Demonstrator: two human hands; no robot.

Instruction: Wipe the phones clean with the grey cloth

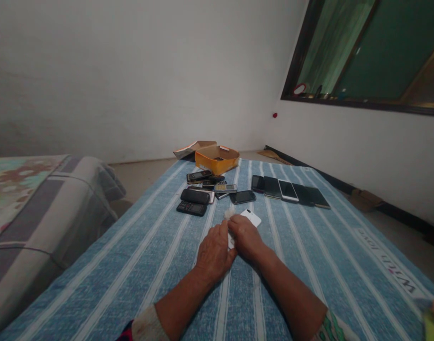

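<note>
A white smartphone [253,217] lies face down on the striped cloth, its camera end showing beyond my right hand. My left hand [213,248] is closed at the phone's near left side, fingers together against it. Pressed over the phone's middle, my right hand [245,234] has curled fingers around a crumpled whitish tissue or cloth [229,214], which sticks out at the fingertips. Both hands touch each other and hide most of the phone. Just beyond them lies a dark touchscreen phone [243,197].
Several old keypad phones [192,208] are heaped left of centre. A row of flat smartphones [288,190] lies to the right. An open orange box [217,166] stands at the far end, its lid [190,149] beside it. A covered bed [75,203] is at left.
</note>
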